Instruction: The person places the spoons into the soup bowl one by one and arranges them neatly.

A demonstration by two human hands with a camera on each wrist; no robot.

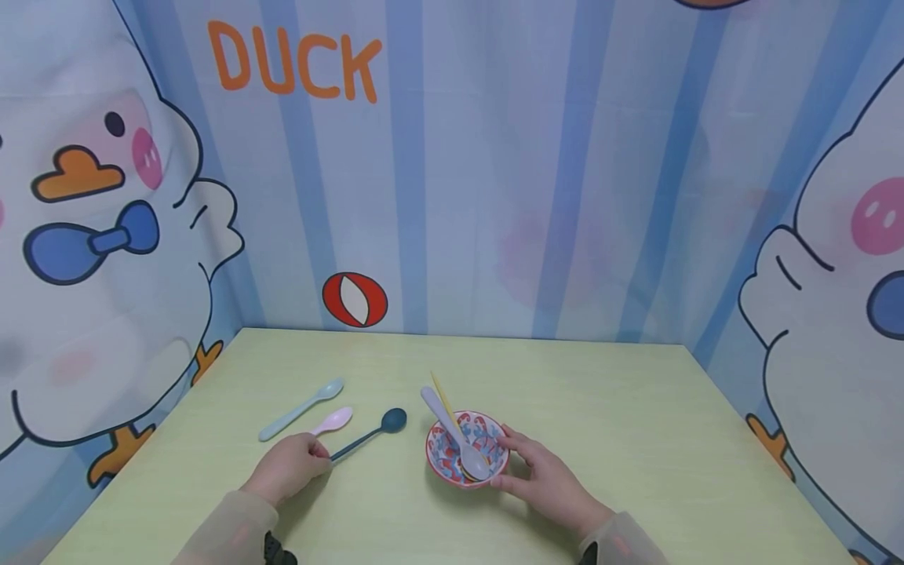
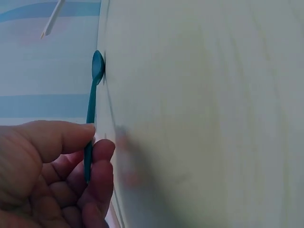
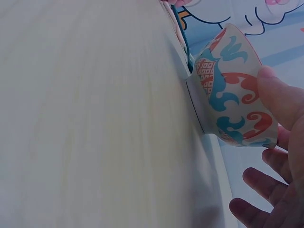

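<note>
My left hand [image 1: 286,468] pinches the handle of a dark teal spoon [image 1: 393,421] between thumb and fingers. In the left wrist view, the bowl of the teal spoon [image 2: 98,66] points away from the hand. My right hand [image 1: 554,482] grips the near right side of a patterned bowl [image 1: 487,428] at its rim. The right wrist view shows the thumb on the wall of the bowl [image 3: 232,90], which stands on its foot. Inside lie a lavender spoon [image 1: 475,464] and a yellow utensil [image 1: 439,386], its lower end partly hidden; their handles lean over the far left rim.
On the pale table [image 1: 600,408], a light blue spoon [image 1: 300,410] lies to the left. A pink spoon [image 1: 337,419] lies beside it, its handle partly behind my left hand. A duck-printed curtain [image 1: 480,173] surrounds the table's back and sides.
</note>
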